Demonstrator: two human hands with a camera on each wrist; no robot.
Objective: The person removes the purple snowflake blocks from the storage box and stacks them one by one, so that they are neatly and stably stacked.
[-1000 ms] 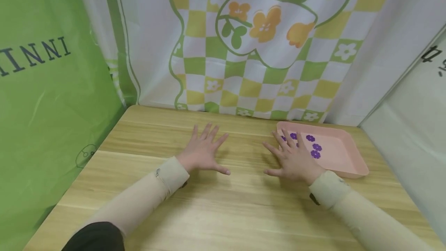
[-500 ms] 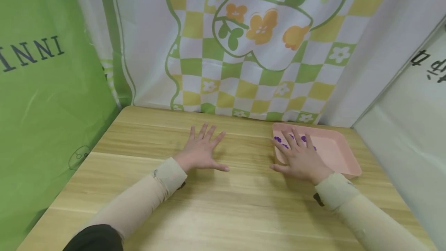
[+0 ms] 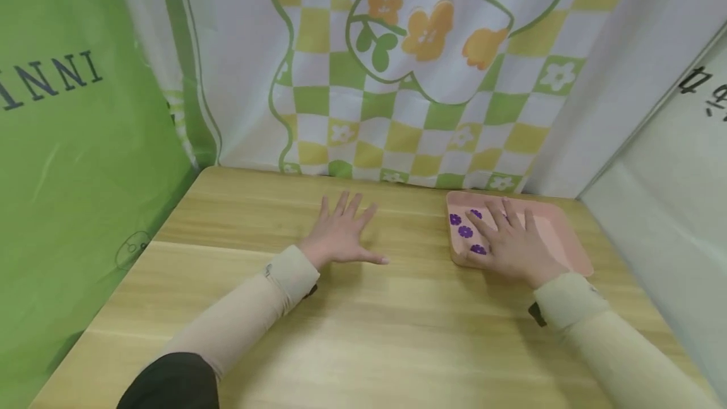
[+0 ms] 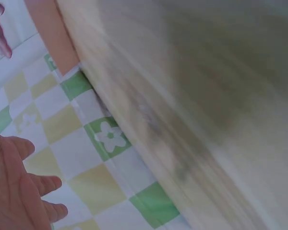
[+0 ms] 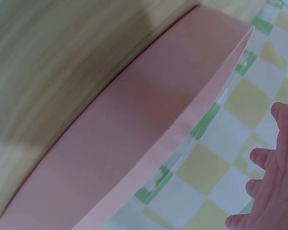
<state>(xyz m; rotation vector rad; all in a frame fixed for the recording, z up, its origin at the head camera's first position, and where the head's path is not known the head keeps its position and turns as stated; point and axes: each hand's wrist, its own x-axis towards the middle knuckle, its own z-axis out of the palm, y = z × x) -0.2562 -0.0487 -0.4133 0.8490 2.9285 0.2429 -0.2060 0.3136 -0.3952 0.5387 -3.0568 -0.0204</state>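
A pink tray [image 3: 570, 242] lies at the right back of the wooden table, with several purple flower-shaped pieces [image 3: 465, 231] in its left part. Above the tray my right hand [image 3: 514, 245] spreads its fingers, hiding part of the inside; it holds nothing. In the right wrist view the tray's side wall [image 5: 120, 115] stands near that hand [image 5: 276, 182], apart from it. My left hand [image 3: 341, 235] hovers over the table's middle, fingers spread and holding nothing. The left wrist view catches its palm and fingertips [image 4: 53, 184] at the lower left.
The wooden table [image 3: 363, 333] fills the lower part of the head view. A checkered cloth [image 3: 397, 118] hangs behind its far edge. On the left stands a green panel [image 3: 74, 175], on the right a white one [image 3: 670, 207].
My right hand has moved right, from the tray's left edge to over the tray. The left hand stays spread and nearly in place. The head view has shifted slightly.
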